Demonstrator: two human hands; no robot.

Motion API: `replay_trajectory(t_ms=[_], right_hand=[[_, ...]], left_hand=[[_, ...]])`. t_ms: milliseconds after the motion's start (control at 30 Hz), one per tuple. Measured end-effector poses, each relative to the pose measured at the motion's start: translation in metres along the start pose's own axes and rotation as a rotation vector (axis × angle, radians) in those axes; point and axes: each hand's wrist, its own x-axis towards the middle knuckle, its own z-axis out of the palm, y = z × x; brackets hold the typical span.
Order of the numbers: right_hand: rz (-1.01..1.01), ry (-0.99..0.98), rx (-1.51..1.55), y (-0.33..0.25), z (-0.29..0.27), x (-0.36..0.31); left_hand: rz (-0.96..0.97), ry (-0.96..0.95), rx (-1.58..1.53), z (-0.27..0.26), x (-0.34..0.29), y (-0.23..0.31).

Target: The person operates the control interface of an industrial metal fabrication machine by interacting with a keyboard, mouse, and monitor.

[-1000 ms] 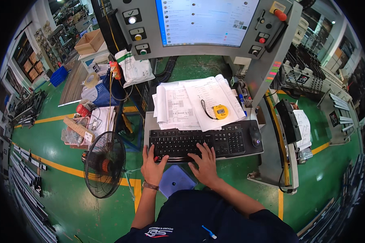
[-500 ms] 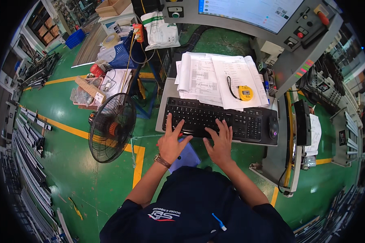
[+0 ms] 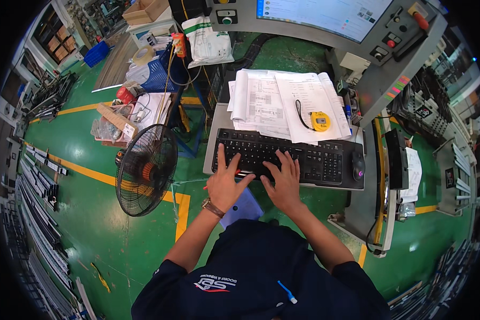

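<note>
A black keyboard (image 3: 256,150) lies along the front of a grey shelf (image 3: 212,144). Over its left end rests my left hand (image 3: 226,184), fingers apart, with a watch at the wrist. My right hand (image 3: 284,181) is over the middle keys, its fingers spread and holding nothing. Directly behind the keyboard are printed drawing sheets (image 3: 261,101), with a yellow tape measure (image 3: 320,121) and its black strap on top. To the right of the keys sits a black mouse (image 3: 358,165), touched by neither hand.
A lit monitor (image 3: 320,16) is set in a grey panel with knobs and a red button (image 3: 391,44). At the left stands a black fan (image 3: 146,170) beside a cluttered table holding a blue basket (image 3: 160,74). Long metal profiles (image 3: 37,213) lie on the green floor farther left.
My right hand has shifted slightly left across the keys. The left hand stays nearly in place, and the whole view has moved a little.
</note>
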Motion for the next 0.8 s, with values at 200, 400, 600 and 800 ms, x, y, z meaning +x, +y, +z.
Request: replay_trajectory(t_ms=[200,400,600,800], right_hand=[[0.017,0.003,-0.038,0.004,0.006,0.018],[-0.016,0.012,-0.139,0.006,0.007,0.027],[-0.124,0.021,-0.009,-0.004,-0.002,0.004],[-0.034,0.048,0.008,-0.011,-0.005,0.010]], left_hand=[[-0.143,0.052,-0.059,-0.004,0.001,-0.007],[-0.130,0.017,-0.063,-0.009,0.004,-0.008],[-0.166,0.027,-0.112,-0.014,0.004,-0.007],[-0.099,0.022,-0.027,-0.005,0.002,-0.021]])
